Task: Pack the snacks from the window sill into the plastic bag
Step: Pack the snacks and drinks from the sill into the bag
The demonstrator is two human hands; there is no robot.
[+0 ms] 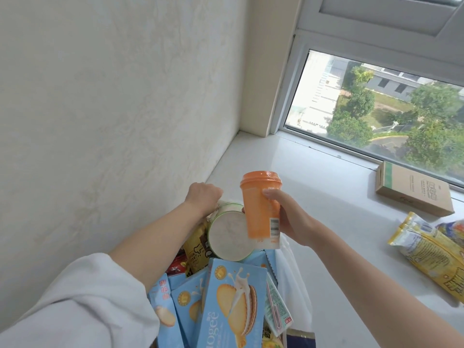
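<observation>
My right hand (288, 217) grips an orange cup with a sealed lid (259, 209), upright, just above the open white plastic bag (293, 280). My left hand (203, 198) has curled fingers at the far edge of the bag, beside a green-rimmed cup (229, 237) lying on its side in the bag; what it holds is hidden. The bag is packed with light blue biscuit boxes (233, 305), a yellow-brown pouch (198, 244) and a red packet (177, 267). A yellow snack bag (429, 252) and a brown cardboard box (414, 189) lie on the white window sill (326, 197).
A pale textured wall runs along the left of the sill. The window pane (376, 109) closes the back, with trees and buildings far below. A blue-patterned packet (452, 228) peeks in at the right edge, next to the yellow snack bag.
</observation>
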